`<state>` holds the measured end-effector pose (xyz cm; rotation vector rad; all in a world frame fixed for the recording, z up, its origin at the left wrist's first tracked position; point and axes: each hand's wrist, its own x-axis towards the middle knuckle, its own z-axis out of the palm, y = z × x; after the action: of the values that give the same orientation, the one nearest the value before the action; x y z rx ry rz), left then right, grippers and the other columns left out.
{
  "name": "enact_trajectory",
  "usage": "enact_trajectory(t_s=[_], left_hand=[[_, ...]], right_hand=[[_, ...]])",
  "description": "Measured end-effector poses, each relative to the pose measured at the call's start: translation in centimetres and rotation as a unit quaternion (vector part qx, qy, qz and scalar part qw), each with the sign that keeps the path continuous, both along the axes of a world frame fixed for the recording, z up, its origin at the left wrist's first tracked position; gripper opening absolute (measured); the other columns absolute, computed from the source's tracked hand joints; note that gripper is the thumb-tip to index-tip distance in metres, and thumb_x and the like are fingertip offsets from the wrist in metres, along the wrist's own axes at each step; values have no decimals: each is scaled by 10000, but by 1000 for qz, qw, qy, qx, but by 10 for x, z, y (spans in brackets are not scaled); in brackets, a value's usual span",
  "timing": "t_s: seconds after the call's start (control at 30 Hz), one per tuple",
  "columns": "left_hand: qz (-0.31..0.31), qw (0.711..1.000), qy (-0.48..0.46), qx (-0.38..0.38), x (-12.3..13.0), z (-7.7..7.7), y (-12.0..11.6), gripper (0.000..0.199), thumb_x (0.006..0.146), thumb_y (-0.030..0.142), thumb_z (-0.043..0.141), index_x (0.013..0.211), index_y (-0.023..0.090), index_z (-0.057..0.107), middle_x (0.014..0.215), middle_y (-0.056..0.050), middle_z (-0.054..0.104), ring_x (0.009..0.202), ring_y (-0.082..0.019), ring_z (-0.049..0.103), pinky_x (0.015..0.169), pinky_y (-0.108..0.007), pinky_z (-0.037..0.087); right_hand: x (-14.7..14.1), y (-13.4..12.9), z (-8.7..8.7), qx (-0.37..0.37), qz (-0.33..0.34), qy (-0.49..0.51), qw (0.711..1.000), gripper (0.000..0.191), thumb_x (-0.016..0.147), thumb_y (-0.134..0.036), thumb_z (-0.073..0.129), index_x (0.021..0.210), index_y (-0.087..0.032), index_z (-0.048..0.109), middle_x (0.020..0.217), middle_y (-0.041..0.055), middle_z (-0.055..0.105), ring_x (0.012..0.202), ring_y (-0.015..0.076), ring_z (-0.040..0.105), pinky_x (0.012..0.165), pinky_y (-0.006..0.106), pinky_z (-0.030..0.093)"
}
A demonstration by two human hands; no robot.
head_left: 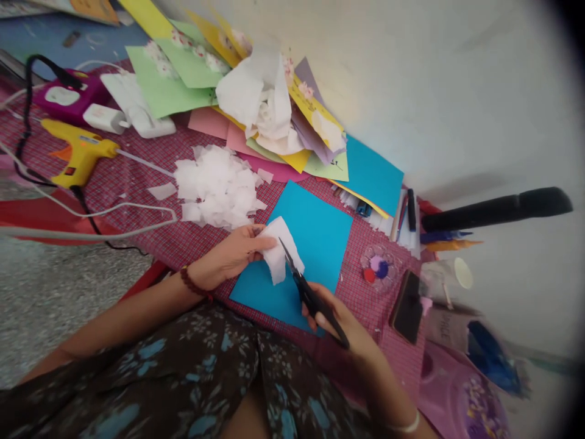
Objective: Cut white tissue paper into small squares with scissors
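Between its thumb and fingers, my left hand (237, 250) pinches a piece of thin white paper (289, 241), which hangs over a blue sheet (320, 231). My right hand (338, 320) is wrapped round black scissors (315, 299). The scissor blades point up and left, with the white paper around them at its lower part. Whether the blades are fully closed is too small to tell. Just beyond my left hand, a heap of cut white paper pieces (219, 186) lies on the red checked cloth (132, 177).
A yellow glue gun (82, 149) and a purple power strip (68, 97) with cables lie at the left. Coloured cards (178, 73) are piled against the wall. At the right are a small clear dish (379, 268), a phone (406, 308) and a paper cup (445, 277).
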<state>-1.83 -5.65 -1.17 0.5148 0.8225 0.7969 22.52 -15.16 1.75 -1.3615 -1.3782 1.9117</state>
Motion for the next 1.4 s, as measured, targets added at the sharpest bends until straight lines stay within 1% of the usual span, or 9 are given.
enact_trajectory(t_s=[0.27,0.4,0.6,0.7,0.8,0.97,1.1,1.27,1.4], left_hand=[[-23,1000,18,-9,0,0,3,196,628,228,821,717,109,692,649,-6,652,555,-92,568,543,-200,453],[-18,999,28,-16,0,-1,3,163,625,195,795,710,116,681,642,6,635,546,-81,556,527,-185,436],[-17,999,46,-17,1,-3,4,122,628,164,737,703,116,655,657,4,638,566,-92,575,568,-209,476],[-21,998,64,-9,0,-3,4,99,627,158,705,702,115,654,659,-2,642,570,-99,581,566,-214,482],[-30,996,89,6,-1,-2,4,94,630,181,697,685,119,650,658,-6,642,567,-103,580,539,-208,476],[-43,993,105,24,-2,6,3,117,648,230,703,654,127,648,600,16,592,528,-88,522,499,-198,445],[-46,993,107,36,-2,7,5,114,646,233,695,647,131,644,606,4,611,522,-94,521,486,-199,416],[-49,996,60,35,-3,-3,5,195,653,244,733,788,133,648,737,-24,676,621,-131,605,577,-236,473],[-9,999,20,26,1,-9,-3,313,600,144,762,886,141,636,803,-14,689,666,-135,627,616,-237,485]], right_hand=[[-1,14,-5,-32,14,-15,999,726,778,-621,703,1333,-219,464,858,15,530,707,152,475,616,275,397],[-4,19,-3,-10,26,-54,998,720,785,-605,695,1341,-212,460,867,16,516,765,173,476,668,291,416],[-7,17,-4,25,12,-122,992,632,787,-421,719,1333,-195,495,1003,50,552,903,212,517,823,351,429],[-8,15,-5,29,-8,-134,990,598,787,-391,717,1318,-205,515,1003,47,561,901,211,519,810,349,426],[-6,15,-6,20,-23,-111,993,596,778,-445,736,1289,-215,532,927,28,553,827,189,511,729,315,422],[3,16,-11,-41,3,-16,999,642,795,-583,703,1289,-223,506,826,3,536,629,124,456,560,258,378],[8,16,-14,-47,25,34,998,689,803,-602,693,1341,-230,477,888,24,559,657,122,488,577,255,404],[6,17,-16,-49,4,14,999,675,795,-593,708,1305,-215,481,849,13,563,599,106,476,544,248,407],[3,17,-17,-48,-13,11,999,671,785,-605,711,1277,-206,488,837,12,571,584,100,485,534,244,405]])
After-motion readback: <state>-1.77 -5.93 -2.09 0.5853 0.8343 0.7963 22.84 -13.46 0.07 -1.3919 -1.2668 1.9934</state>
